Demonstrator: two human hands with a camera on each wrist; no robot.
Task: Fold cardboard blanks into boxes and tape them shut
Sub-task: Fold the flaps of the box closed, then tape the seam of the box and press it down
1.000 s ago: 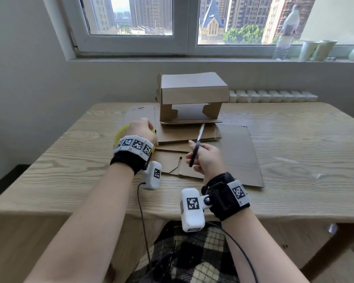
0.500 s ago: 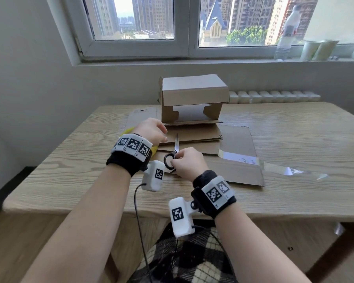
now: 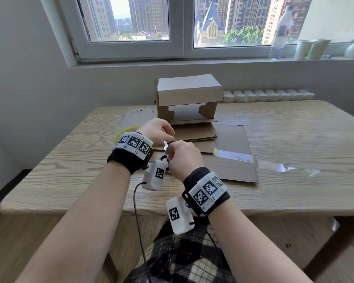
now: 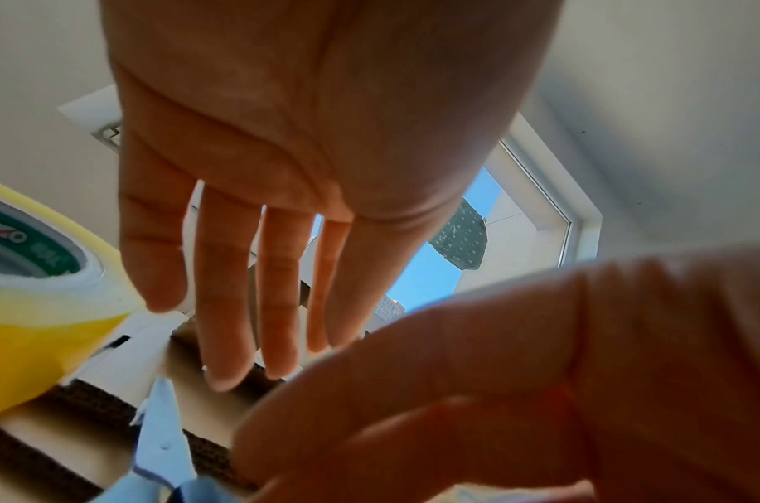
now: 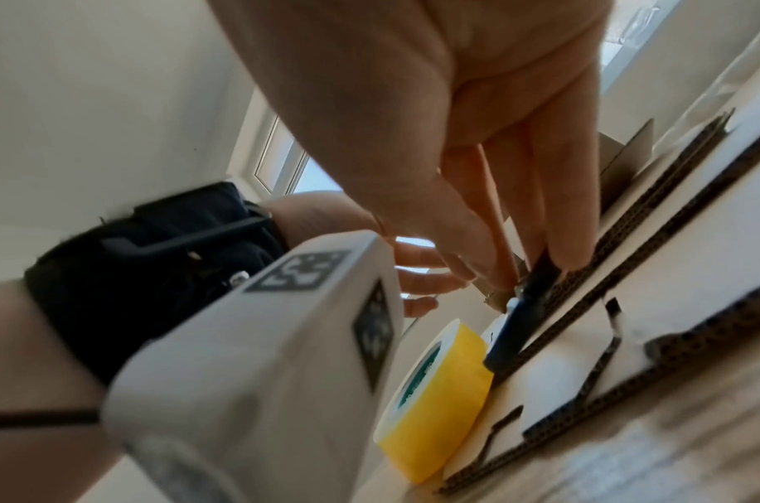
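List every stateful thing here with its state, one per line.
Left hand: open, fingers loose.
Right hand: grips the scissors.
Scissors: held, tips down.
Tape roll: on edge.
Folded box: front flaps open.
Flat blanks: stacked, unfolded.
Window: shut.

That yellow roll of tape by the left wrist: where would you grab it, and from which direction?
Come from above. The tape roll seems to lie flat with its hole facing up, so a thumb inside the core and fingers on the yellow outer wall would likely hold it best.
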